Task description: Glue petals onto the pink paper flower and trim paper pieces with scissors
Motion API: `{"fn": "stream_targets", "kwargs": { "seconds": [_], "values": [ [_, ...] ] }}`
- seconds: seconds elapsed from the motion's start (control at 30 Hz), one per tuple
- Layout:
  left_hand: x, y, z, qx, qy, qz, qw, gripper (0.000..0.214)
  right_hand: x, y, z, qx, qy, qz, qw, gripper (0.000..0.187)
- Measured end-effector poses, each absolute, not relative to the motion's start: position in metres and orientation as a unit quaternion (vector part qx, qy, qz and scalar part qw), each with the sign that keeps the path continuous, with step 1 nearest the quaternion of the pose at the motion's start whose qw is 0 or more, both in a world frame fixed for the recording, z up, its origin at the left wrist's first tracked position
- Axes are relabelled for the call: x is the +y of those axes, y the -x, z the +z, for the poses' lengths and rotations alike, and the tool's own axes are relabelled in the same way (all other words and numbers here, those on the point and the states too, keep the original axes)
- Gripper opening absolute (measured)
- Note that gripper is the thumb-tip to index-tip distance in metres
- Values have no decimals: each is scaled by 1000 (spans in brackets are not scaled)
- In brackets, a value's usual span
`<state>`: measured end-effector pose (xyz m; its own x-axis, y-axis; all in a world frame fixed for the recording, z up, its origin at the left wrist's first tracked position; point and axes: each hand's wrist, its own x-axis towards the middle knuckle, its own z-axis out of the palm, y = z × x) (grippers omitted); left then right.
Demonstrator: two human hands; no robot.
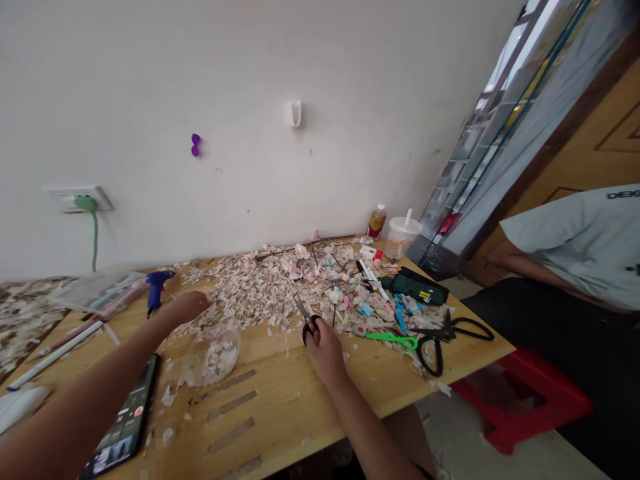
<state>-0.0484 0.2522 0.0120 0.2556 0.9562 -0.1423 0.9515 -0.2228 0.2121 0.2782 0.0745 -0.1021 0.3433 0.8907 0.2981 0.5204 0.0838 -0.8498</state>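
My right hand [326, 352] is closed around the black handles of a small pair of scissors [304, 312], whose blades point up and away over the paper scraps. My left hand [189, 307] reaches to the left edge of the heap of pale scraps [255, 293]. Its fingers look curled together, and whatever they hold is too small to make out. Below that hand lies a clear plastic bowl [233, 357] with white scraps in it. Pink and blue paper blossoms on dark twigs [300, 252] lie at the back of the heap.
At right lie large black-handled shears [434, 340], green-handled scissors [393, 340] and a folded umbrella [417, 288]. A lidded cup [401, 237] and bottle [377, 223] stand behind. A blue glue gun [157, 288] and phone [127, 417] are left. Another person [583, 240] sits right.
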Motion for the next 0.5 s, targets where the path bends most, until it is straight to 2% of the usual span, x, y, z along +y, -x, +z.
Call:
{"fn": "stream_targets", "kwargs": {
  "seconds": [0.2, 0.4, 0.5],
  "values": [
    [261, 3, -18, 551, -816, -40, 169, 28, 74, -277, -101, -541, 647, 183, 505, 24],
    [276, -34, -19, 490, -854, -27, 172, 9, 75, -278, -102, -545, 654, 183, 492, 23],
    [296, -34, -1, 485, -859, 0, 164, 19, 77, -278, -103, -546, 657, 181, 488, 24]
  ]
}}
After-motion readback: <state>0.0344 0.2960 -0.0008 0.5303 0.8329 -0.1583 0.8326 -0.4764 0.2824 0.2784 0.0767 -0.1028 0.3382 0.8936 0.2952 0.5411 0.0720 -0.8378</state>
